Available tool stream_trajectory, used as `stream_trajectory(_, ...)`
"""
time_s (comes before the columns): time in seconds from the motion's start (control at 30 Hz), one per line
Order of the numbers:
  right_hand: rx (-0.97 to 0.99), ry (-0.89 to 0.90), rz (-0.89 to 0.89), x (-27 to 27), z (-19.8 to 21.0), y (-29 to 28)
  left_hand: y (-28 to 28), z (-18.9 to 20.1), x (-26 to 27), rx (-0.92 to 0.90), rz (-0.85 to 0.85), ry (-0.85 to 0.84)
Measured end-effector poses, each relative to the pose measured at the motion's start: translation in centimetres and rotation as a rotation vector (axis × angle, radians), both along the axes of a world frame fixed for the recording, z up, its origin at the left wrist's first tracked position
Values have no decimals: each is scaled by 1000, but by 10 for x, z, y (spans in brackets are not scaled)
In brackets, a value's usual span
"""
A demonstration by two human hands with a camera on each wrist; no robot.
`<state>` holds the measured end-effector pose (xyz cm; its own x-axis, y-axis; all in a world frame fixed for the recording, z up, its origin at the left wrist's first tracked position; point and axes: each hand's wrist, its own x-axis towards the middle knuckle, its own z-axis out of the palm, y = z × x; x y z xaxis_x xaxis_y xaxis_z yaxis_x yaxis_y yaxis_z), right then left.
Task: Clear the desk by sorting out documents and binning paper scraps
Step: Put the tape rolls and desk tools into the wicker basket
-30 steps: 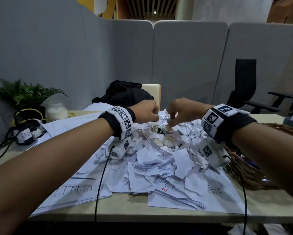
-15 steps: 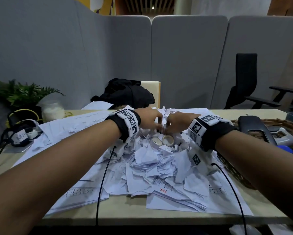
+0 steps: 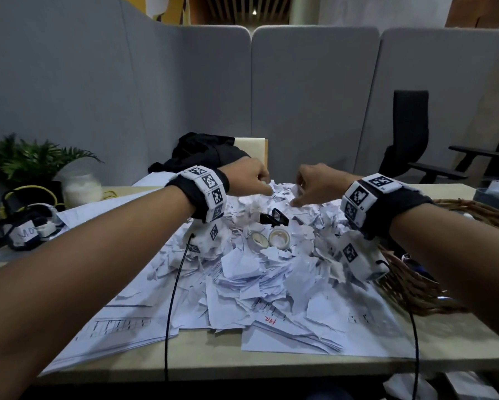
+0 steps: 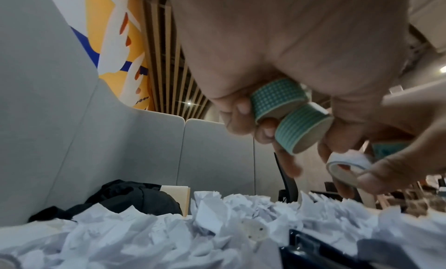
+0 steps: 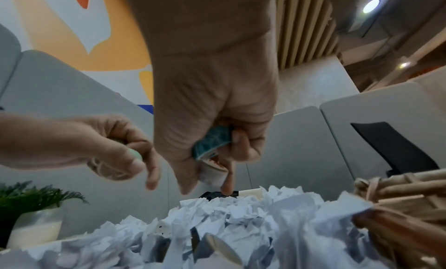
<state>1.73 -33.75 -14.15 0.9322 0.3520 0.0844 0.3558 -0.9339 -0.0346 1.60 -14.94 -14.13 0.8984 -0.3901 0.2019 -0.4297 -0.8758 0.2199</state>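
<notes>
A heap of torn white paper scraps [image 3: 271, 278] lies on printed document sheets [image 3: 121, 324] spread over the desk. Both hands hover just above the far end of the heap, a little apart. My left hand [image 3: 260, 180] grips two teal patterned tape rolls [image 4: 304, 128] in its curled fingers and pinches a white roll [image 4: 347, 166] between thumb and finger. My right hand [image 3: 309, 186] grips a dark teal tape roll [image 5: 212, 141] with a pale roll [image 5: 212, 170] below it. Its thumb and forefinger point down at the scraps.
Two more tape rolls [image 3: 271, 238] and a black binder clip [image 3: 272, 217] lie on the heap. A wicker basket [image 3: 415, 284] stands at the right. A plant [image 3: 26, 160], a jar [image 3: 82, 186] and cables sit at the left; a black bag [image 3: 202, 154] lies behind.
The hands, touching over the heap before, have drawn apart and moved toward its far end. The black binder clip now shows where they were.
</notes>
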Motion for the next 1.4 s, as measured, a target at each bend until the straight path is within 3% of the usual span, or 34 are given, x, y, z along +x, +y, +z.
stream_trajectory(0.17,105,75,99,-5,-3,4,-1,4,-11,-117,-62,36)
stream_trajectory(0.37,-93,75,116,-12,-6,17,-1,-3,-21,3,-119,230)
stream_trajectory(0.6,-85,81,89,-27,7,12,-12,-1,-27,196,-163,173)
stream_trajectory(0.7,65,111,6,-32,32,-19,-37,12,-25,152,-172,75)
stream_trajectory(0.87,201,215,-166,-53,59,-110,-116,28,-28,-63,-334,363)
stream_trajectory(0.97,147,326,-267,-62,50,-159,-166,26,-33,-24,-410,389)
stream_trajectory(1.07,178,376,-321,-68,33,-191,-201,26,-28,130,-347,331)
stream_trajectory(1.13,224,343,-325,-68,27,-199,-209,26,-23,300,-223,245)
stream_trajectory(1.2,263,249,-298,-63,26,-199,-211,22,-14,347,-148,243)
stream_trajectory(1.3,277,65,-265,-55,33,-188,-211,12,0,252,-145,330)
stream_trajectory(1.4,293,-10,-221,-48,42,-170,-205,8,4,78,-150,404)
